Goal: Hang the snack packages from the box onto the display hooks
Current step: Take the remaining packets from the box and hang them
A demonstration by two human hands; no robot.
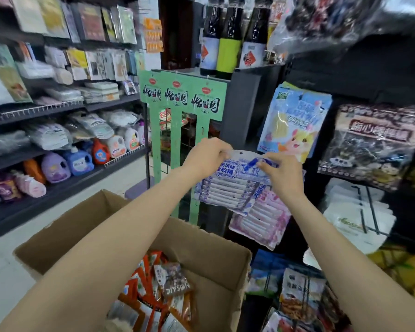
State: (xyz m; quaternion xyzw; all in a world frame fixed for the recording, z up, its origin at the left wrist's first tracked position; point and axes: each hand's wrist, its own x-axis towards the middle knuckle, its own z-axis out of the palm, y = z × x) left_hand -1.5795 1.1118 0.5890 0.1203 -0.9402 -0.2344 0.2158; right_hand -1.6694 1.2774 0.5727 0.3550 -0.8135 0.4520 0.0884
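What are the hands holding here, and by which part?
Both the left hand and right hand pinch the blue-and-white snack package along its top edge, either side of the hang hole.

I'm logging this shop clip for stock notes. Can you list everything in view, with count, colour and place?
Blue-white snack package: one, held up at centre.
Pink-white package: one, hanging just behind and below it.
Cardboard box: one, brown, open, bottom centre, with orange and silver packets inside.
Green display stand: one, centre.
Dark bottles: three, top centre.
Detergent jugs: several, purple, blue, orange, white, on the left shelves.
Pastel blue bag: one, hanging at right.
Dark bag: one, far right.
Left hand: pinches the package's top edge.
Right hand: pinches the same edge.
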